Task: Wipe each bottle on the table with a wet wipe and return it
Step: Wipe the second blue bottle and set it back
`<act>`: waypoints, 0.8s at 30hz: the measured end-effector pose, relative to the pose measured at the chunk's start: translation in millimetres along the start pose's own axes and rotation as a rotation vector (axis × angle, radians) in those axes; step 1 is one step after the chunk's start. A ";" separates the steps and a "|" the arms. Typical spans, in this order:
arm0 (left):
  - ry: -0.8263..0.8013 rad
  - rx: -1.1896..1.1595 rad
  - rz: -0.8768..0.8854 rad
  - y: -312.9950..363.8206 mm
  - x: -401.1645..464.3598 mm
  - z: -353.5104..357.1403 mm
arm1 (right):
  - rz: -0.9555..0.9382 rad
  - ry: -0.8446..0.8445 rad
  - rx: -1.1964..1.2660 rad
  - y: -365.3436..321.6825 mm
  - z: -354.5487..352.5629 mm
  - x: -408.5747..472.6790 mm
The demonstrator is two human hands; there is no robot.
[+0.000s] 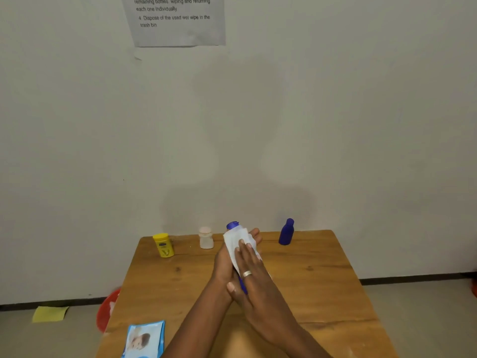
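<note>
I hold a blue bottle (232, 225) tilted above the middle of the wooden table (322, 293), its cap pointing toward the wall. My left hand (222, 264) cups the bottle from below, and its fingertips show past the far side. A white wet wipe (236, 244) is wrapped over the bottle's body. My right hand (254, 277), wearing a ring, presses the wipe flat against the bottle. Three more bottles stand along the far edge: a yellow one (163, 245) at the left, a small pale one (206, 238) beside it, and a dark blue one (287, 232) at the right.
A light-blue pack of wet wipes (144, 341) lies at the table's near left corner. A red bin (107, 310) stands on the floor left of the table, with a yellow cloth (50, 313) further left. The wall behind carries a printed instruction sheet (178, 21).
</note>
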State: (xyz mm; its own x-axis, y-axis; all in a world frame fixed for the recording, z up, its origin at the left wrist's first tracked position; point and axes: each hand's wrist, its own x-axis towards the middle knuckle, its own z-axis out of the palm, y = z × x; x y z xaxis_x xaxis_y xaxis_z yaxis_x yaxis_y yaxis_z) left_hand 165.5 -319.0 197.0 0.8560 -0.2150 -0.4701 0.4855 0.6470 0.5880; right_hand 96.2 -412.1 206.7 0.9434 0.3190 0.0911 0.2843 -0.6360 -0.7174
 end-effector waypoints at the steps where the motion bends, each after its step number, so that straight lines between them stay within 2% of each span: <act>1: -0.047 -0.017 -0.010 -3.4 2.5 0.0 | 0.032 0.002 -0.008 0.3 -4.7 3.5; 5: -0.136 -0.056 -0.008 -12.2 3.5 3.8 | -0.043 0.043 -0.151 -2.4 -19.2 23.4; 9: -0.189 -0.022 0.020 8.4 7.3 1.5 | -0.123 -0.036 -0.307 -15.7 -18.7 11.2; 12: -0.142 -0.016 0.049 18.2 10.0 -6.3 | -0.072 -0.130 -0.281 -8.9 -16.7 -3.0; 16: -0.151 -0.038 -0.005 8.4 9.7 0.0 | 0.008 -0.019 -0.112 2.0 -18.1 13.0; 19: -0.181 0.011 0.008 6.9 10.9 4.9 | -0.064 0.003 -0.214 -6.7 -20.5 21.1; 24: -0.184 -0.011 0.061 24.4 17.7 -4.7 | -0.101 -0.126 -0.315 -9.1 -13.4 0.1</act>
State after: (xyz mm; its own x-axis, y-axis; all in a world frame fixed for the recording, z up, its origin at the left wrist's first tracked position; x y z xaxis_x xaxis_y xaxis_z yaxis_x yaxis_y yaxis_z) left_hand 191.7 -303.5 199.9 0.9025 -0.3041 -0.3050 0.4302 0.6705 0.6044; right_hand 96.0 -415.8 222.5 0.8849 0.4630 0.0501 0.4321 -0.7760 -0.4595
